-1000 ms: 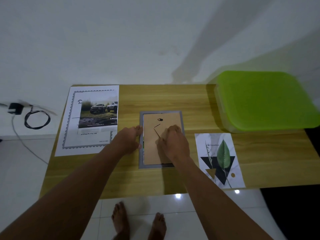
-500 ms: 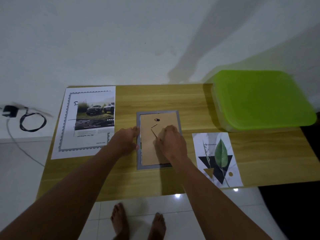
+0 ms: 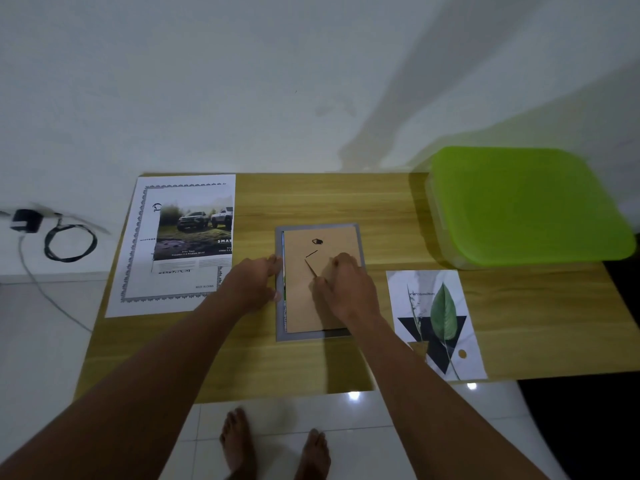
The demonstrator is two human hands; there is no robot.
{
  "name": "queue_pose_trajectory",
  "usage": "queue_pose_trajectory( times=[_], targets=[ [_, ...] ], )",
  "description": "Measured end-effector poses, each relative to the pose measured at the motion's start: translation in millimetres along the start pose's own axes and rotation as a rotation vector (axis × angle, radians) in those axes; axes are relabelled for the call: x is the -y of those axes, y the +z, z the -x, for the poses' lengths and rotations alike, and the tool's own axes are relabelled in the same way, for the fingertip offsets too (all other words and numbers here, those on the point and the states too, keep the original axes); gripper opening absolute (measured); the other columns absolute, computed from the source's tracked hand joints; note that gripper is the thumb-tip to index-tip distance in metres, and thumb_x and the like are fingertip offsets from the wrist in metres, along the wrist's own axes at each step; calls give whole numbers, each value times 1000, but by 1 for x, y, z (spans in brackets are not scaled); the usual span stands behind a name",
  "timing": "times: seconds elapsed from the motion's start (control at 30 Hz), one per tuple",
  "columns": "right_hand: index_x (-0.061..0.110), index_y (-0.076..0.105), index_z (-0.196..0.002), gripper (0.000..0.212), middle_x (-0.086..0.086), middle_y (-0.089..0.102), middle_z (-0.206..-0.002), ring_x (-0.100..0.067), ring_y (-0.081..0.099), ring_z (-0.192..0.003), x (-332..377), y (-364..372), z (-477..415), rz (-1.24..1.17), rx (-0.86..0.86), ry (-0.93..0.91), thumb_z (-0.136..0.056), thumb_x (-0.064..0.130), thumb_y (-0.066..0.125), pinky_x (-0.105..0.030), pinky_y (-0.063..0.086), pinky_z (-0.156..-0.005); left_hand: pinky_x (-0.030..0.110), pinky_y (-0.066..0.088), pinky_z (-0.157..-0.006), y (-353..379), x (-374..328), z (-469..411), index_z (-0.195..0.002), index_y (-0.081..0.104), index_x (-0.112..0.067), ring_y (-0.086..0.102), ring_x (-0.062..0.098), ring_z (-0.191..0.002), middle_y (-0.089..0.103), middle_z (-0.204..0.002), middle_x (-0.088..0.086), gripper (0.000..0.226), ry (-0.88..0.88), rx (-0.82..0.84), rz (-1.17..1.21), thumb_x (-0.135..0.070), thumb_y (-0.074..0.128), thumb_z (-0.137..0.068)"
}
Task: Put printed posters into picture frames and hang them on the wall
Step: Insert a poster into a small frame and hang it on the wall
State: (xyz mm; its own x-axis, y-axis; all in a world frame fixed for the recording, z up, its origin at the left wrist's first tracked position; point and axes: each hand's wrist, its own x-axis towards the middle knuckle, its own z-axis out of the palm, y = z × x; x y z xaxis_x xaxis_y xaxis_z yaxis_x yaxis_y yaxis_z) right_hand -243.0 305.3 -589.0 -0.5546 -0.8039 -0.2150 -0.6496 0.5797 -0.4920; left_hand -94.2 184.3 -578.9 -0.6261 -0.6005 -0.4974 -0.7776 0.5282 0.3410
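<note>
Pressing brown cardboard backing board (image 3: 304, 306) with bent-fingered right hand (image 3: 346, 289); touching left rail of grey rectangular picture frame (image 3: 311, 336), mid wooden table (image 3: 311, 195), with loose-fingered left hand (image 3: 252, 282). Same placement as half-second ago. Leaf-print poster (image 3: 436, 323) just right of frame; bare wood along far edge.

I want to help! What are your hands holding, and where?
The left hand touches the frame at its left edge; the right hand rests on its back board, grip unclear.
</note>
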Motion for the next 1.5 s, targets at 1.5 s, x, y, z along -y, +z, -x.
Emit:
queue_pose_trajectory(
  times=[1.5],
  targets=[
    [-3,39,-135,51,-19,43,-141,-28,37,-135,-2,12,4,81,0,-114,-100,31,52,-37,36,-112,43,26,-116,3,1,-5,-153,19,-20,29,31,-142,26,-159,2,82,-10,28,-171,-36,67,-88]
  ],
)
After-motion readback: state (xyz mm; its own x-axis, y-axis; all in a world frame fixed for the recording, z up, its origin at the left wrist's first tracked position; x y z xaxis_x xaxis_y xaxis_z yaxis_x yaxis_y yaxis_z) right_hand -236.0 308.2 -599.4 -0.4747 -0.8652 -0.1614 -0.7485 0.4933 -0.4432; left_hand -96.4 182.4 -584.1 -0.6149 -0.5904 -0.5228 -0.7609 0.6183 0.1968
